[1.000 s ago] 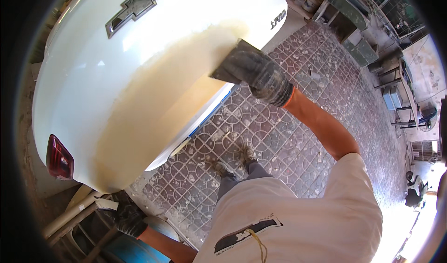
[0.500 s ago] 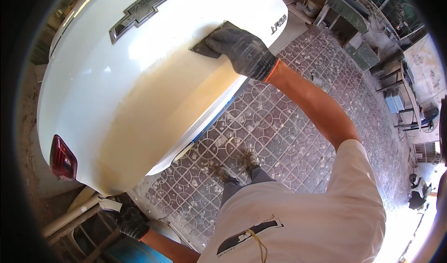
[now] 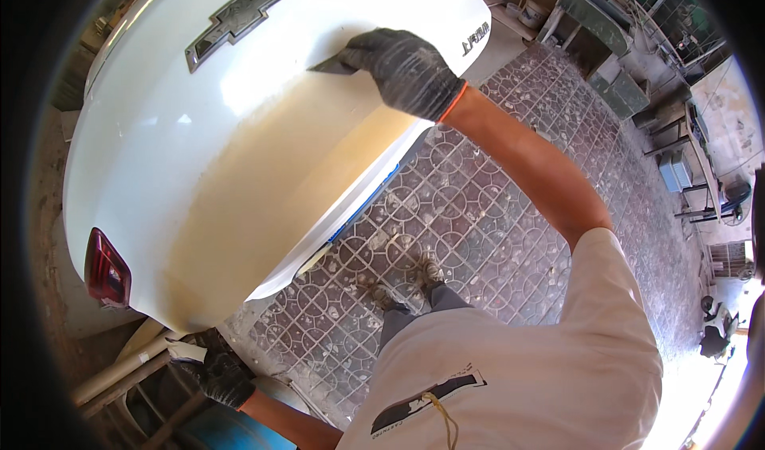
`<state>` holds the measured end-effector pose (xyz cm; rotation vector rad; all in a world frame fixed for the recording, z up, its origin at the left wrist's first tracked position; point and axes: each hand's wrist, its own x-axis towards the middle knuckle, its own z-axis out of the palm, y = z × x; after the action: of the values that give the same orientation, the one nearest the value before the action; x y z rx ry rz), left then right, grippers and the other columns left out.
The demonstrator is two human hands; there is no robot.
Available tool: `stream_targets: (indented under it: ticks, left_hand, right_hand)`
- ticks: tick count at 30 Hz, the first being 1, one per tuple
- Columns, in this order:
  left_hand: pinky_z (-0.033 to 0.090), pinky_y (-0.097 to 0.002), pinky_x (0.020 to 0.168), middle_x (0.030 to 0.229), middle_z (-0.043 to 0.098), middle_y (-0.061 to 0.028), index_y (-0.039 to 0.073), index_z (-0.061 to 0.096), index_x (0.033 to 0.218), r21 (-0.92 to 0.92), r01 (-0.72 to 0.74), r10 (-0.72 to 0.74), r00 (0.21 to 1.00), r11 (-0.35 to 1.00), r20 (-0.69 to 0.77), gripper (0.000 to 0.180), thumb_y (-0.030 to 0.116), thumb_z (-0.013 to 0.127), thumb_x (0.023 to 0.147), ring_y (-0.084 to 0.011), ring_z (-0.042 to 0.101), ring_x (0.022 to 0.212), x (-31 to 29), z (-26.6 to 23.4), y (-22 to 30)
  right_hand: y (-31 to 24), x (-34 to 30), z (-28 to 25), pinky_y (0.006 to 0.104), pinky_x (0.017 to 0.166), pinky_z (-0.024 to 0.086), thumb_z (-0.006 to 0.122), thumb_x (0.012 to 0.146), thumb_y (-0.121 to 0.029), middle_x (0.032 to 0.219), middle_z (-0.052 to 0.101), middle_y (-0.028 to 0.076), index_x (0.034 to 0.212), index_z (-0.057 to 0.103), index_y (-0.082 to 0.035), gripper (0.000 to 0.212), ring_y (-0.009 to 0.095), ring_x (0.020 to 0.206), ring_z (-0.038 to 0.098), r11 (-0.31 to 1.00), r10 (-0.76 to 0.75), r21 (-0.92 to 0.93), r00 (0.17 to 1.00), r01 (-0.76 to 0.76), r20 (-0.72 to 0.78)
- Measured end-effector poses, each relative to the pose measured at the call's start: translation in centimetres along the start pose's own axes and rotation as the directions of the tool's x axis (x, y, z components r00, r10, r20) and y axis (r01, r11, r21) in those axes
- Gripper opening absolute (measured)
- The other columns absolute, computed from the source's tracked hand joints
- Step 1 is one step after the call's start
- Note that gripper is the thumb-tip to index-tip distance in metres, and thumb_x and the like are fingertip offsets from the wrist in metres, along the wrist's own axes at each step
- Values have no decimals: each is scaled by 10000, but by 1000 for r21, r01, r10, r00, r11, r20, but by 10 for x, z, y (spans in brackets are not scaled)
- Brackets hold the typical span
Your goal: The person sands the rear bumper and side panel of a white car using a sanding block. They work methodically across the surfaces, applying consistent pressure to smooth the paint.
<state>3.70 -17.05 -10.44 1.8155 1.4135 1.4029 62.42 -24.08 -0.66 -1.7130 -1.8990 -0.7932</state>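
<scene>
In dark, dust-marked gloves, both my hands are closed. My right hand (image 3: 402,72) presses a dark sheet of sandpaper (image 3: 335,65) against the white car's rear panel (image 3: 159,155), at the upper edge of a dull tan patch (image 3: 255,187). Part of the sheet is hidden under the fingers. Low on the left, beyond the panel's lower corner, my left hand (image 3: 225,380) grips a pale flat piece (image 3: 188,351), perhaps paper; its kind is unclear.
A grey emblem (image 3: 241,21) and a red tail light (image 3: 107,268) sit on the car. Long boards and tubes (image 3: 123,374) lie by my left hand. Patterned tiles (image 3: 478,203) cover the floor. A table (image 3: 701,159) stands far right.
My right hand has slid a little left and up across the panel with the sandpaper, which now shows more edge-on. My left hand has stayed in place.
</scene>
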Motion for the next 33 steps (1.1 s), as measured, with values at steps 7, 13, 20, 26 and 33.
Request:
stream_targets:
  ticks: [7,13,20,26,33]
  left_hand:
    - [388,-386,1188,1581,419,-197,-19,303,1581,209,-51,70,994,977,-85,740,366,617,1033,-314,453,1431,1,12,33]
    - [426,-425,1188,1589,388,-147,12,328,1581,-184,262,-280,957,947,-77,523,94,470,1084,-275,451,1411,-3,35,84]
    - [469,-373,1117,1469,525,-156,-2,373,1555,275,103,-68,989,956,-132,586,161,607,1043,-218,529,1307,-5,29,65]
    - [301,-346,1225,1607,372,-133,0,288,1590,350,-45,35,999,936,34,566,119,488,1074,-232,399,1443,4,-2,16]
    - [338,-355,1153,1559,408,-134,0,347,1525,679,-191,139,982,708,132,498,138,477,1064,-246,434,1402,9,3,26]
  right_hand:
    - [-28,-54,7,371,1081,488,625,856,-70,1163,728,87,1218,716,-65,373,227,1145,663,990,-107,89,994,109,-23]
    - [-44,-92,-15,409,979,572,607,903,-32,1143,693,112,1078,717,-76,211,284,1084,673,984,-129,86,963,153,-236]
    - [35,-30,-7,375,940,574,593,903,-46,1179,719,99,1153,729,-97,289,273,1121,670,997,69,37,996,-67,-58]
    - [37,-29,0,365,1032,544,573,917,4,1244,708,114,1278,697,-98,394,285,1127,676,997,67,20,992,-70,111]
    - [16,-92,10,394,1115,495,637,857,-56,1283,676,93,1324,667,-103,471,257,1241,614,994,-88,48,971,101,-222]
